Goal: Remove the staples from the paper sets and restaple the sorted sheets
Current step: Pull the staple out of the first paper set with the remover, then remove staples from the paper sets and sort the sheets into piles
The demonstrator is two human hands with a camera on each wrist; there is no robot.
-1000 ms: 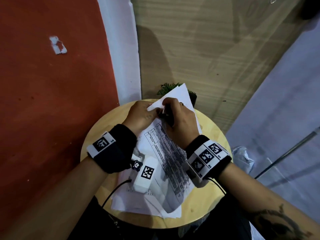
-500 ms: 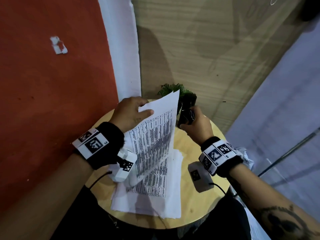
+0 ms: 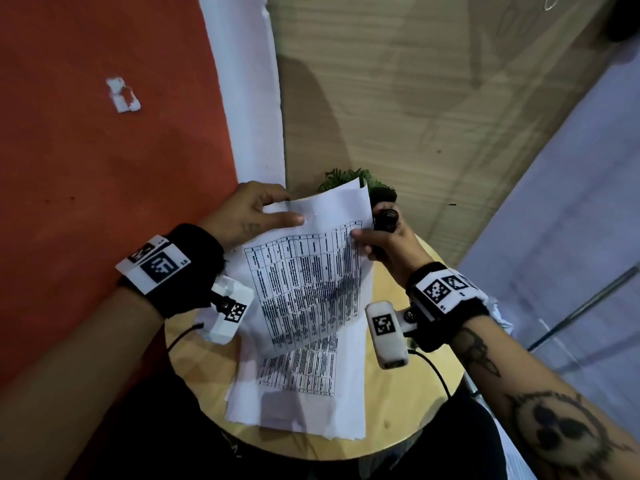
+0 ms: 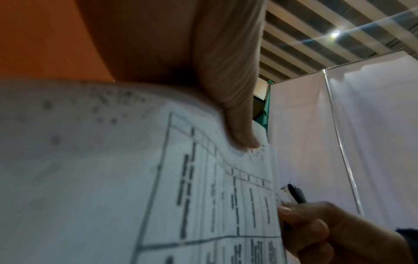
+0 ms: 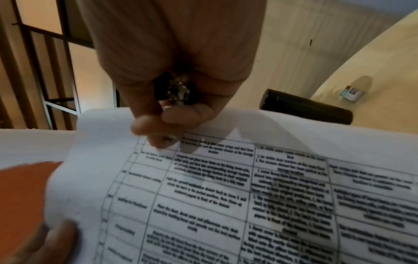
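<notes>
Change: a half-second earlier only the left hand (image 3: pixel 247 216) held the lifted printed sheet (image 3: pixel 308 271); now the right hand (image 3: pixel 388 244) has joined at its top right corner.
Meaning: probably freed from its staple, ready for sorting.
Left grip: thumb and fingers pinching the sheet's top left.
Right grip: curled round a dark tool (image 3: pixel 384 220), likely the staple remover, thumb on the sheet.
Sheet: raised above the paper stack (image 3: pixel 304 403) on the tabletop (image 3: pixel 408 410).

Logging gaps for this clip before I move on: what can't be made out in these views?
- Printed table text on the lifted sheet: too small in the head view, blurred in both wrist views.
- Black tool in the right hand: mostly wrapped by the fingers; stapler or remover, cannot tell.
- Any staple: none discernible in any view.
- Plant: largely behind the sheet.
</notes>
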